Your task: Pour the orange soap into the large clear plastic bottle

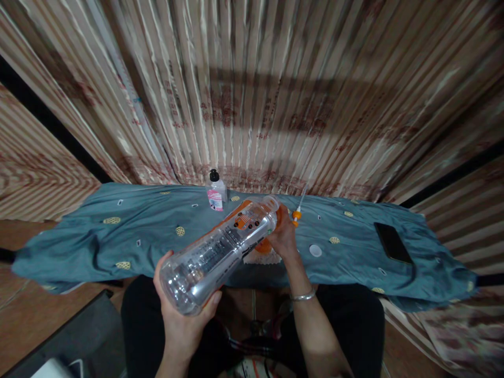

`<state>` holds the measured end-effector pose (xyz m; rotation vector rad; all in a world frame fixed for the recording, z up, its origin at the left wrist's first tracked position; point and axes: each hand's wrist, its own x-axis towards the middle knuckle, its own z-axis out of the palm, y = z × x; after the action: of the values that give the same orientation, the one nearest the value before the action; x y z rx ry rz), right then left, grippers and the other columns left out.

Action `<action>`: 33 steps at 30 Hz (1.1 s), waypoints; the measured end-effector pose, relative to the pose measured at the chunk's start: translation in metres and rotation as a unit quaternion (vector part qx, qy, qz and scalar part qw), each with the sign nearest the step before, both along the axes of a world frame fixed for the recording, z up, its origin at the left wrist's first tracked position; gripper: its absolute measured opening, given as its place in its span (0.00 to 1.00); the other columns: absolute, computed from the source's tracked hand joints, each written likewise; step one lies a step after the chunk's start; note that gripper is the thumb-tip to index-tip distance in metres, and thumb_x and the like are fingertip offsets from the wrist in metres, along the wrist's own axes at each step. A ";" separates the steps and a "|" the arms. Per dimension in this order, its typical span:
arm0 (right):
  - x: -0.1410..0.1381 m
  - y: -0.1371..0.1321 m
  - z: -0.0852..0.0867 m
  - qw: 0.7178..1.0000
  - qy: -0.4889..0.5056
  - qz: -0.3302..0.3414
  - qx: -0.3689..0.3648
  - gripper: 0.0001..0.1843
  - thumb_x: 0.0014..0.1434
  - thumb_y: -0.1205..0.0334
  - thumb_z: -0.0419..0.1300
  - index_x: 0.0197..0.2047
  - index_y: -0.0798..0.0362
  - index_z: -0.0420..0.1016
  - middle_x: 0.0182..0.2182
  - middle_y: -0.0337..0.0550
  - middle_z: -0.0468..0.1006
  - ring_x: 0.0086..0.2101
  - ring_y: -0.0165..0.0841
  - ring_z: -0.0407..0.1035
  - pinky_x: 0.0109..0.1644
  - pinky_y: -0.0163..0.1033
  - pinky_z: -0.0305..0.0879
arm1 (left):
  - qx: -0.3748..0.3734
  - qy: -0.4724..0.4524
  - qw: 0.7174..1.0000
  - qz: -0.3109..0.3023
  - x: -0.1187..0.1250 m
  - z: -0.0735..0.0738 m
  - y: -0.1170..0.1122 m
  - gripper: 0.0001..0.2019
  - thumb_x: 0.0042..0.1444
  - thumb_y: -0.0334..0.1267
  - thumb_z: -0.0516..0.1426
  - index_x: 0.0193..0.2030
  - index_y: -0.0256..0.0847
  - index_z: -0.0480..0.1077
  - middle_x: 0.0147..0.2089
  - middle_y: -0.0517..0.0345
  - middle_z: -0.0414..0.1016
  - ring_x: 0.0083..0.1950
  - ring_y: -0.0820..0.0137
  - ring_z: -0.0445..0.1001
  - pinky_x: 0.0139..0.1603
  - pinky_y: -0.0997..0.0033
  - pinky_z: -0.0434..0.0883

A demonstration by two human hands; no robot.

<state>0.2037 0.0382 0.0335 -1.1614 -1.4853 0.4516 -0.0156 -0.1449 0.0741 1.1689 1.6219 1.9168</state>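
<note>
A large clear plastic bottle (pixel 220 249) with an orange label lies tilted, base toward me, mouth pointing away. My left hand (pixel 179 310) is wrapped round its base from below. My right hand (pixel 283 236) is closed near the bottle's neck, gripping something orange that is partly hidden behind the bottle. A thin stick with an orange collar (pixel 298 210) pokes up just past my right hand; whether the fingers hold it is unclear. A silver bangle (pixel 303 296) circles my right wrist.
A table under a teal patterned cloth (pixel 118 231) spans the view. On it stand a small bottle with a black cap and pink label (pixel 215 191), a white round cap (pixel 315 250) and a black phone (pixel 392 242). A striped curtain hangs behind.
</note>
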 end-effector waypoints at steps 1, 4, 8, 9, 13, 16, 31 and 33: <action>0.000 0.000 0.000 1.000 0.002 0.000 0.000 0.40 0.52 0.58 0.74 0.67 0.48 0.71 0.59 0.53 0.87 0.58 0.51 0.84 0.68 0.58 0.80 | -0.004 -0.001 1.000 -0.003 0.000 0.002 0.000 0.55 0.42 0.51 0.82 0.74 0.41 0.65 0.58 0.44 0.82 0.49 0.55 0.87 0.51 0.58 0.84; 0.000 -0.001 0.001 1.000 0.005 0.004 -0.005 0.42 0.52 0.57 0.75 0.68 0.48 0.70 0.58 0.52 0.87 0.57 0.51 0.85 0.67 0.57 0.81 | -0.012 0.004 1.000 -0.014 0.001 0.005 0.001 0.56 0.39 0.50 0.82 0.73 0.40 0.65 0.57 0.45 0.82 0.48 0.54 0.87 0.49 0.56 0.85; 0.000 -0.001 0.001 1.000 0.007 0.009 -0.007 0.42 0.52 0.59 0.75 0.69 0.47 0.70 0.60 0.53 0.87 0.58 0.51 0.84 0.67 0.57 0.81 | -0.016 -0.037 0.999 0.007 0.009 0.010 0.000 0.56 0.40 0.52 0.82 0.74 0.41 0.65 0.56 0.47 0.82 0.47 0.56 0.86 0.50 0.58 0.84; 0.000 -0.001 0.001 1.000 0.007 0.006 -0.008 0.42 0.52 0.58 0.75 0.68 0.47 0.70 0.60 0.53 0.87 0.58 0.52 0.84 0.67 0.57 0.81 | -0.016 -0.043 0.999 0.011 0.011 0.011 0.000 0.56 0.40 0.52 0.82 0.74 0.42 0.66 0.56 0.47 0.82 0.47 0.57 0.86 0.50 0.58 0.83; 0.002 -0.001 0.002 1.000 0.001 0.004 -0.014 0.44 0.50 0.56 0.76 0.68 0.48 0.70 0.57 0.54 0.88 0.55 0.53 0.86 0.63 0.59 0.84 | -0.012 -0.043 0.999 0.013 0.013 0.013 -0.001 0.55 0.40 0.52 0.82 0.73 0.42 0.67 0.57 0.46 0.82 0.46 0.56 0.85 0.49 0.57 0.83; 0.003 -0.001 0.003 1.000 0.002 0.011 -0.012 0.43 0.51 0.55 0.75 0.68 0.47 0.69 0.58 0.53 0.88 0.56 0.52 0.86 0.64 0.58 0.83 | -0.012 -0.031 0.999 0.000 0.009 0.012 0.000 0.54 0.39 0.51 0.82 0.72 0.42 0.66 0.55 0.47 0.82 0.44 0.56 0.86 0.46 0.58 0.84; 0.001 -0.001 0.003 1.000 -0.014 0.001 -0.011 0.40 0.52 0.58 0.73 0.68 0.47 0.70 0.59 0.51 0.88 0.58 0.50 0.85 0.66 0.56 0.82 | -0.022 -0.031 0.999 0.006 0.013 0.016 0.000 0.56 0.38 0.54 0.82 0.72 0.43 0.66 0.53 0.51 0.81 0.43 0.58 0.85 0.46 0.57 0.84; 0.001 -0.001 0.003 1.000 -0.012 0.005 -0.015 0.41 0.53 0.59 0.73 0.69 0.47 0.70 0.61 0.52 0.87 0.58 0.49 0.85 0.67 0.54 0.82 | -0.022 -0.031 0.999 0.005 0.013 0.015 0.001 0.56 0.38 0.55 0.82 0.72 0.44 0.65 0.54 0.52 0.81 0.44 0.58 0.85 0.47 0.57 0.84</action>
<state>0.2046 0.0371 0.0365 -1.1869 -1.5101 0.4712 -0.0028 -0.1444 0.0895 1.0760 1.6310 1.8943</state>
